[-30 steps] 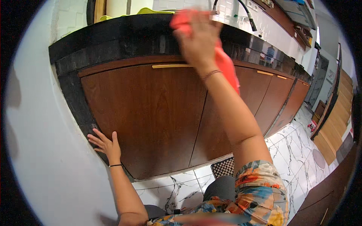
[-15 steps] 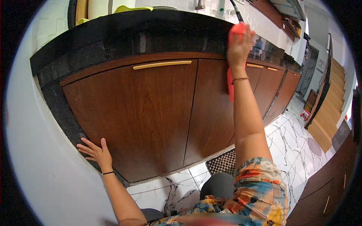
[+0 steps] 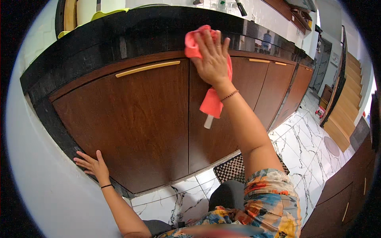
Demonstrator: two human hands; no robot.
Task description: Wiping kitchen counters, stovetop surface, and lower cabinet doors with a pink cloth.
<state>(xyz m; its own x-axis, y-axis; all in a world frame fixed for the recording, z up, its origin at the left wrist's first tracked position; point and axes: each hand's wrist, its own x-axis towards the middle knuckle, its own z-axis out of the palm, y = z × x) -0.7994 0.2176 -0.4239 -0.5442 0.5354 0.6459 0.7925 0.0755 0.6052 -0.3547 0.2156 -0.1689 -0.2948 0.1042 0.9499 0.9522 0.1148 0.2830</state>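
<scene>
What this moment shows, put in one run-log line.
right hand: spread over red cloth at black counter front | red cloth: lower end hanging before brown door | left hand: open at black side panel

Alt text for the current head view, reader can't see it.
A person's right hand presses a coral-red cloth against a glossy black counter edge, above brown wooden cabinet doors with gold bar handles. The left hand is spread at the black side panel, lower left.

Coral-red cloth (image 3: pixel 192 47), crumpled and creased — its upper part bunched against the black front edge of the desk (image 3: pixel 154 33), lower end hanging down loose, slightly slanted, narrow whitish tag (image 3: pixel 208 121) dangling below
</scene>
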